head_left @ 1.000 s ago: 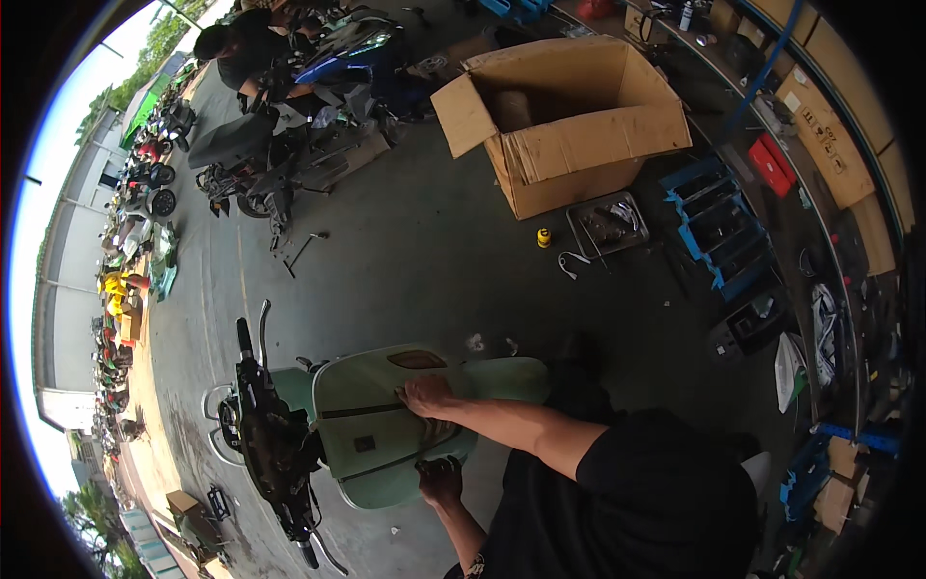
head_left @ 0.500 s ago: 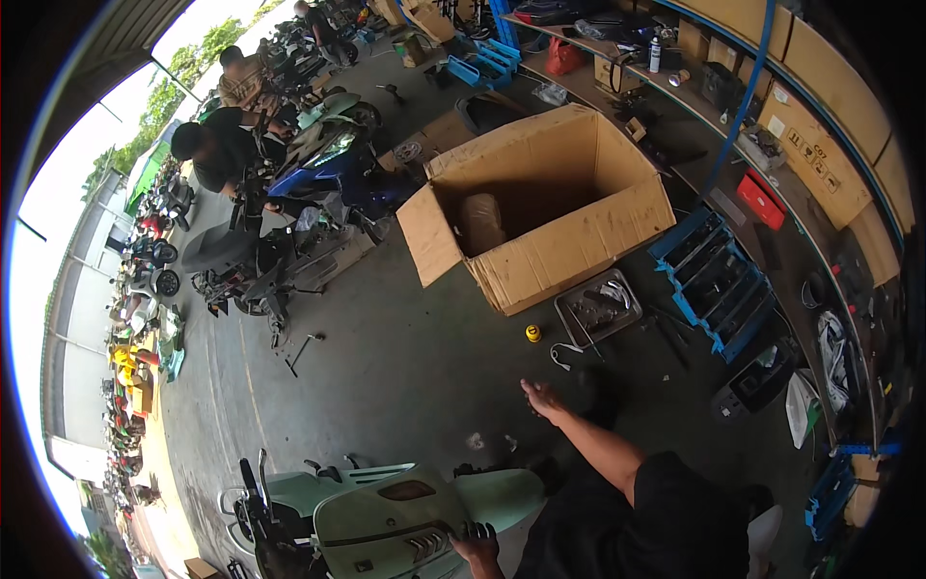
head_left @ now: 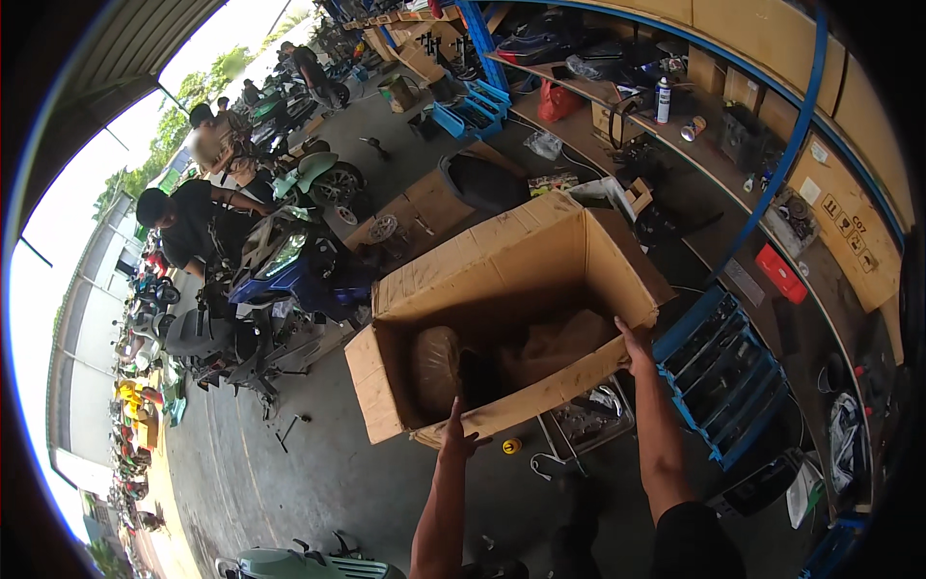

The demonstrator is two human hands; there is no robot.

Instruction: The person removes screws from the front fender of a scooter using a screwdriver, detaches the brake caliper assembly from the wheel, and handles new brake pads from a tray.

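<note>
Concrete floor (head_left: 318, 463), grey and smooth, runs from the open doorway on my left to blue steel shelving (head_left: 772, 183) on my right. Centre of view: one large box (head_left: 502, 289) of brown corrugated cardboard, rectangular, top flaps folded outward, standing open. Inside it lie brown paper-wrapped bundles (head_left: 439, 367), rounded and creased.

My left hand (head_left: 461, 436) rests against the near wall of the box at its lower edge, fingers spread flat, gripping nothing. My right hand (head_left: 637, 349) hooks over the box's right near corner at the rim, fingers curled on the cardboard edge.

Under the box's right end sits a wire rack (head_left: 584, 425), partly covered. A small yellow round item (head_left: 511, 446) lies on the floor just beside my left hand. Blue plastic crates (head_left: 719, 372) stand close to the box's right side, leaving little gap there. Left of the box, a blue scooter (head_left: 289, 275) stands near; people work around it. Open floor lies toward me.
</note>
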